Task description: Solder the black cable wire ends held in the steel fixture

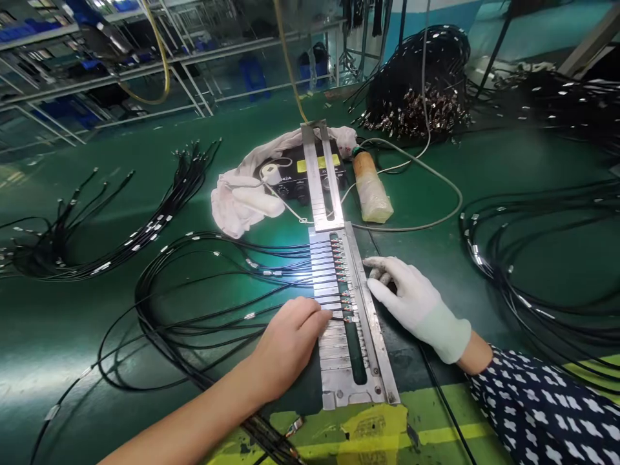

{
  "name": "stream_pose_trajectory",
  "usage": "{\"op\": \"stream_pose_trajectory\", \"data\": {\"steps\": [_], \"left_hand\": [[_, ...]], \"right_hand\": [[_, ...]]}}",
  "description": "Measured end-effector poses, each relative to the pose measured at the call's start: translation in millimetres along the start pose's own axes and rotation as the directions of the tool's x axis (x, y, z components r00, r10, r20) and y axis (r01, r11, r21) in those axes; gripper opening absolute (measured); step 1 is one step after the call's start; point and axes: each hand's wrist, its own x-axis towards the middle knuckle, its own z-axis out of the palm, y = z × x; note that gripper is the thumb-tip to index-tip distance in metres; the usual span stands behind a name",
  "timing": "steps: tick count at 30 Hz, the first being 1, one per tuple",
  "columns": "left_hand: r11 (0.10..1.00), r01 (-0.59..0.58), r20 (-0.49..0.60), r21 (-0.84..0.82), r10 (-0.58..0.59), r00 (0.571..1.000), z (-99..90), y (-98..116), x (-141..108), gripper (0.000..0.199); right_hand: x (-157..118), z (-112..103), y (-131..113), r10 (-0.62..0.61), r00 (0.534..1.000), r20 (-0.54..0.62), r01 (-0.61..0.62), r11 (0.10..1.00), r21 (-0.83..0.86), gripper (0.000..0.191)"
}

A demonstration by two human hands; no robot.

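- Green tabletop point(43, 323) fills the work area, with metal racks point(194, 64) behind; well left of the left hand lies a black cable bundle point(155, 223).
- Nearer that hand, looped black cables point(144, 294) curve round and run rightward past its fingers.
- Bare left hand point(293, 345) has thumb and forefinger pinched on a black cable end, at the slotted metal fixture point(334, 381).
- Just beyond those fingertips, more cables lie side by side across the fixture, their small connectors point(348, 301) lined up along the long opening; slots nearer the wearer are unfilled.
- The step in hand looks to be seating cable ends one by one; the next move seems to call for laying this end straight in its slot, wires level with the row.
- Gloved right hand point(411, 297) rests just right of the fixture, fingers loosely curled, gripping nothing visible; whether its fingertips touch the metal edge I cannot tell.
- Right of it, more coiled cables point(484, 268) lie apart.
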Motion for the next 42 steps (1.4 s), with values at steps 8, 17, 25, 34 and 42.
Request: {"op": "stream_pose_trajectory", "data": {"steps": [8, 17, 25, 34, 42], "left_hand": [[0.998, -0.053, 0.054, -0.019, 0.054, 0.997, 0.5, -4, 7, 0.023], [0.995, -0.067, 0.036, -0.075, 0.07, 0.997, -1.2, -5, 9, 0.023], [0.998, -0.027, 0.079, 0.051, 0.023, 0.997, 4.6, 1, -12, 0.035], [0.895, 0.293, 0.411, -0.336, -0.141, 0.901, -58.1, 18, -43, 0.021], [0.911, 0.412, 0.54, -0.011, -0.342, 0.769, -80.8, 38, -92, 0.028]], "right_hand": [[3, -2, -2, -0.005, 1.0, 0.015, 0.005, 1.0, 0.019, 0.023], [2, -2, -2, -0.008, 1.0, 0.018, 0.007, 0.999, 0.036, 0.022], [7, -2, -2, 0.001, 1.0, 0.018, -0.001, 1.0, 0.001, 0.021], [-10, 1, 3, -0.066, 0.998, 0.017, 0.066, 0.997, -0.035, 0.025], [-9, -1, -2, -0.038, 0.998, 0.039, 0.041, 0.997, -0.064, 0.026]]}}
